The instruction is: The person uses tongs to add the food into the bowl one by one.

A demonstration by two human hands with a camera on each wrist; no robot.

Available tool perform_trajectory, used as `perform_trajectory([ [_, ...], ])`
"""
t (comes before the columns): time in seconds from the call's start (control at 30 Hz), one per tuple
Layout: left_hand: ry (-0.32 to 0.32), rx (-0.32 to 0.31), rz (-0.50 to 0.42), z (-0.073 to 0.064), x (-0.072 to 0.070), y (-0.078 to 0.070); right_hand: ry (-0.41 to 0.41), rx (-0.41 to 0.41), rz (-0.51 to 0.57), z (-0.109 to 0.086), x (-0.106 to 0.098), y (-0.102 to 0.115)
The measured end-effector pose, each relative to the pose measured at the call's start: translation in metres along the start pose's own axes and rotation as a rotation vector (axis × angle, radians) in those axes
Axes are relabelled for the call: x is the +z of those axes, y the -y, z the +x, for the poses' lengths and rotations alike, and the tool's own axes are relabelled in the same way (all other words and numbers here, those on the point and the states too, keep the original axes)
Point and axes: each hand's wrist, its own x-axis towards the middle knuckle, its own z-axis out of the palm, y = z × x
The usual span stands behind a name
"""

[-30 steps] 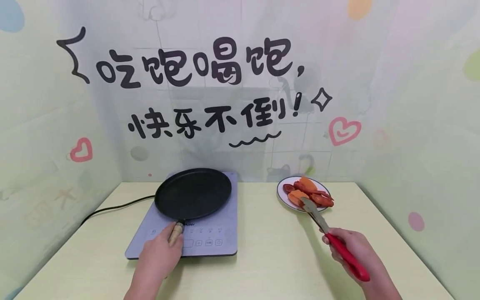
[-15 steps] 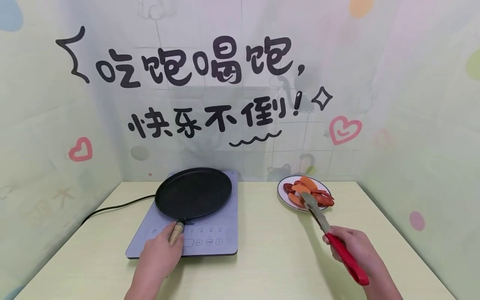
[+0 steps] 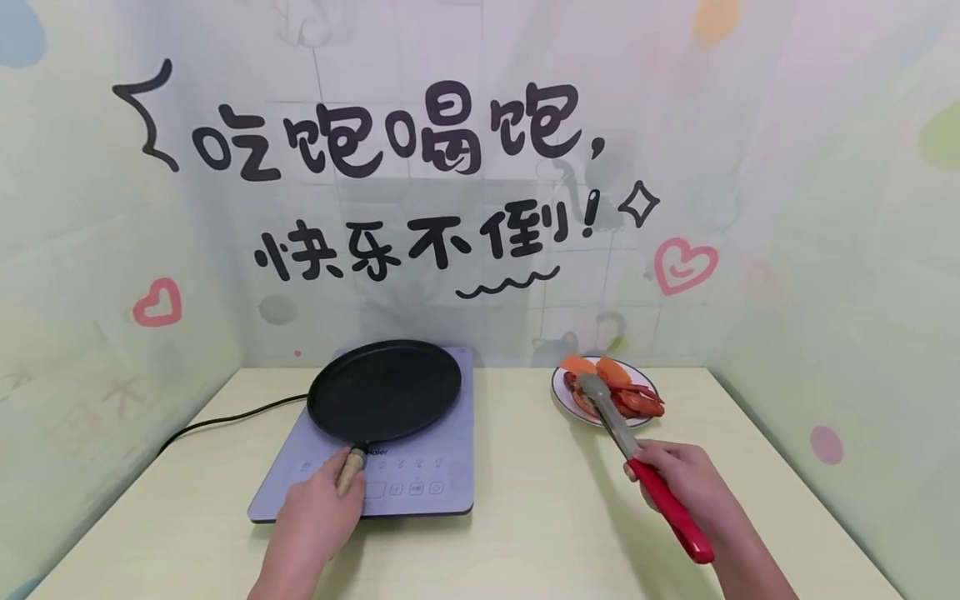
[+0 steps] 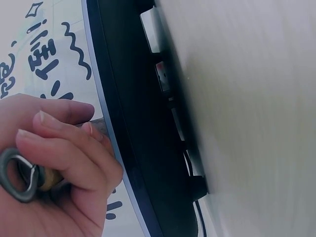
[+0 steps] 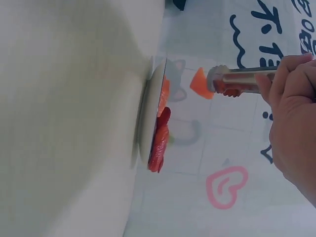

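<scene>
Gripping tongs (image 3: 619,430) with fingers of right hand (image 3: 692,482), orange piece (image 5: 200,85) (likely light, firm, bit slippery, best pinched mid-face) clamped in them above plate (image 5: 149,118), clasping handle (image 3: 350,472) of pan (image 3: 386,392) left of plate with fingers of left hand (image 3: 318,510).

Left hand (image 4: 74,160) gripping a tan wooden handle (image 4: 51,178) tipped with a grey metal loop (image 4: 33,182)
The hand sits just beside the edge of a flat black slab (image 4: 136,118) standing on a pale counter (image 4: 252,118).
</scene>
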Motion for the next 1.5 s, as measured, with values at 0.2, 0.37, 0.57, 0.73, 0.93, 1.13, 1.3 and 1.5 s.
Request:
perform_trajectory([
  [0.2, 0.014, -0.007, 0.005, -0.001, 0.003, 0.005, 0.111, -0.111, -0.042, 0.011, 0.014, 0.019],
  [0.37, -0.001, 0.005, 0.005, -0.001, 0.004, 0.006, 0.164, -0.153, -0.063, 0.017, 0.032, 0.041],
  [0.57, -0.015, 0.017, 0.009, 0.0, 0.0, 0.004, 0.204, -0.189, -0.06, 0.032, 0.057, 0.062],
  [0.73, -0.017, 0.017, 0.016, 0.001, -0.004, 0.004, 0.223, -0.189, -0.069, 0.047, 0.083, 0.078],
  [0.93, -0.006, 0.013, 0.016, 0.0, -0.005, 0.003, 0.254, -0.144, -0.04, 0.063, 0.116, 0.092],
  [1.13, 0.003, 0.006, 0.003, 0.0, -0.004, 0.002, 0.296, -0.132, 0.034, 0.075, 0.137, 0.097],
  [1.3, 0.003, 0.005, 0.006, 0.0, -0.003, 0.002, 0.333, -0.109, 0.081, 0.081, 0.146, 0.097],
  [1.5, 0.003, 0.007, 0.006, 0.0, -0.001, 0.001, 0.355, -0.063, 0.13, 0.086, 0.149, 0.093],
])
